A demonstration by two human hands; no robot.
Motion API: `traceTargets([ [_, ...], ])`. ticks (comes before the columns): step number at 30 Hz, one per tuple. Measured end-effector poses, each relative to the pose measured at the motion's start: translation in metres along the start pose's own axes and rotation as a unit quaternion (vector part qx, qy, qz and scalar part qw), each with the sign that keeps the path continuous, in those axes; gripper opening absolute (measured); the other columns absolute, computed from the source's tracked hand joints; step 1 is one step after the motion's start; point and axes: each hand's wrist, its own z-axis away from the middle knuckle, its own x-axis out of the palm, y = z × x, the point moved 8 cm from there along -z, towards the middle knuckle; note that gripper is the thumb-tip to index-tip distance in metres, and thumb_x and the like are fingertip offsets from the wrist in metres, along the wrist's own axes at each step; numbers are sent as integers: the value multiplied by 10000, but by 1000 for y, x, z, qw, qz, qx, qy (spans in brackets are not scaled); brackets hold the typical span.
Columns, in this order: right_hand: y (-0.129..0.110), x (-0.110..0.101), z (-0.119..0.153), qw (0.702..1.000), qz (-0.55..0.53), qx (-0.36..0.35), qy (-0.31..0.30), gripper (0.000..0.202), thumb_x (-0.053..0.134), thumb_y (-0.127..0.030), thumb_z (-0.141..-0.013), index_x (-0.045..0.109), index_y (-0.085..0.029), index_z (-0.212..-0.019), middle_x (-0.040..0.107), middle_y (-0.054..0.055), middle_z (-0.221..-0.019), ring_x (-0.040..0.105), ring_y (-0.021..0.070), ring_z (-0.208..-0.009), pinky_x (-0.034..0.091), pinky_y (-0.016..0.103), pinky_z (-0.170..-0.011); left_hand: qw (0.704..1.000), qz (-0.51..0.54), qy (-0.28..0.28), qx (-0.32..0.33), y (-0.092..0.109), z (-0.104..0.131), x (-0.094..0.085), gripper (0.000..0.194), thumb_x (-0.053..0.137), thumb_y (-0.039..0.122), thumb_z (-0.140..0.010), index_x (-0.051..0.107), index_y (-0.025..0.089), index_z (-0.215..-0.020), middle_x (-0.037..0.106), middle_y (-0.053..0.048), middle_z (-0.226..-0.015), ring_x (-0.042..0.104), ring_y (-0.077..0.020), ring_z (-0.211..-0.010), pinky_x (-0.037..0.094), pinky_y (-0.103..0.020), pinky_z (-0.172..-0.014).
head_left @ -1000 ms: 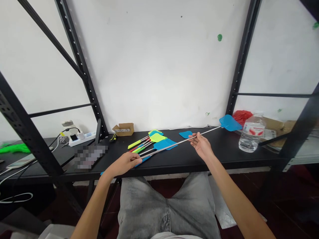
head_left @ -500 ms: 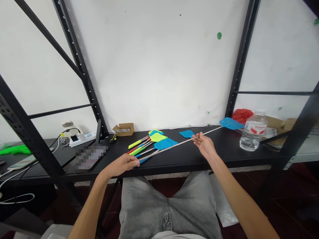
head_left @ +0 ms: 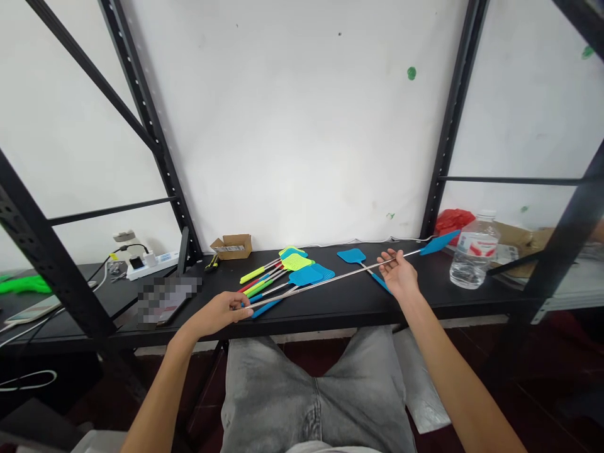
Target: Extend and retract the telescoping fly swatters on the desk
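My left grip pinches the shaft of a blue fly swatter; my right grip supports it nearer the head, whether closed I cannot tell. My grips have moved apart, leaving more shaft between. Other swatters lie beyond.
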Motion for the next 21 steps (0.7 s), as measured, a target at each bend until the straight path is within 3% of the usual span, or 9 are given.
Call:
traceTargets([
  [6, 5, -1, -4, 1000, -13, -11, 5, 304, 542, -403, -1009, 587, -227, -766, 661, -20, -670, 687, 124, -676, 512, 218, -558, 1000, 6, -2, 25, 7, 4, -1, 530, 564, 672, -862, 688, 158, -906, 547, 10, -683, 504, -152, -658, 376, -240, -620],
  [11, 9, 1, -1, 999, -47, 0, 19, 372, 425, -319, -1062, 547, -215, -726, 585, -37, -603, 619, 83, -579, 458, 194, -516, 999, 15, 3, 40, 15, 5, -2, 506, 590, 643, -851, 722, 156, -873, 568, -3, -706, 498, -154, -667, 395, -238, -630],
  [21, 7, 12, 5, 997, -73, -23, -27, 378, 495, -393, -1038, 508, -214, -705, 477, -62, -547, 526, 75, -516, 417, 193, -477, 999, -4, 19, 30, 27, 9, -9, 574, 549, 643, -865, 754, 132, -1031, 550, -5, -680, 475, -160, -666, 376, -246, -620],
])
